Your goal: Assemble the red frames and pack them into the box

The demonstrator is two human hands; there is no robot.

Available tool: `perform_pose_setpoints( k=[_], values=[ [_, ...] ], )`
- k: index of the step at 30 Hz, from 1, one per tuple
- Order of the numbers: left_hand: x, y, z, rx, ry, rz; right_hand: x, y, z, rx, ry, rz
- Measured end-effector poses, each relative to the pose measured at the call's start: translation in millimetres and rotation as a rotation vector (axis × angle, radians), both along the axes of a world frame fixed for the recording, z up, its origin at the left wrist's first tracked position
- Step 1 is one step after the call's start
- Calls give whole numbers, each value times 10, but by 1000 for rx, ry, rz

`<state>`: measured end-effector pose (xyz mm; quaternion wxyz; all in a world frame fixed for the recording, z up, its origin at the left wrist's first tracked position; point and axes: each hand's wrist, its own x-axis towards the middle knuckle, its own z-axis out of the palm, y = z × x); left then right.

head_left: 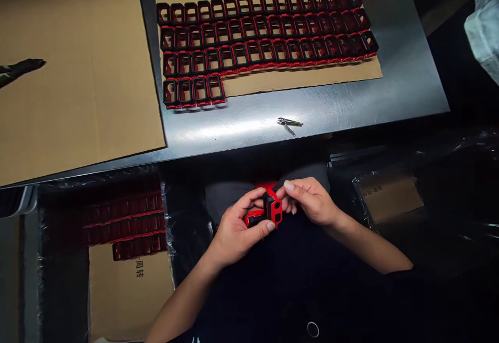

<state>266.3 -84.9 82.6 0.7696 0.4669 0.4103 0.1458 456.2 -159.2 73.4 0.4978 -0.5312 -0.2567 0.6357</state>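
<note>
Above my lap, my left hand [238, 231] is wrapped round a red and black plastic part [275, 210], with its thumb along the lower edge. My right hand [312, 199] is at the part's upper right, thumb and forefinger pressed together close to its red edge; whatever they pinch, if anything, is too small to make out. Beyond the hands, small nippers [290, 123] lie on the metal table [241, 124]. Rows of similar red and black frames [254, 52] stand on a cardboard sheet [304, 79] at the back.
A large cardboard sheet [78, 83] covers the table's left side, with a dark pointed object [23, 67] on it. Below left, a plastic-lined box holds more red parts [138, 223] on cardboard [128, 301]. Another cardboard piece [393, 197] lies in plastic at the right.
</note>
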Motion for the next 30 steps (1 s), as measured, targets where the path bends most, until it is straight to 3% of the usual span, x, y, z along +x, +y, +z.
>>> perform_pose_setpoints(
  k=[5,9,16,22,30],
  values=[
    [-14,26,14,219,75,-52,10,-8,-21,-41,106,-7],
    [-8,51,0,297,108,-94,-6,-2,35,13,77,26],
    [-2,77,7,214,86,-49,2,-11,60,62,40,48],
    [-73,52,-5,115,43,-154,-27,8,17,-103,237,33],
    [-68,67,-48,-19,-63,-134,-57,62,-24,-201,344,17]
  ],
)
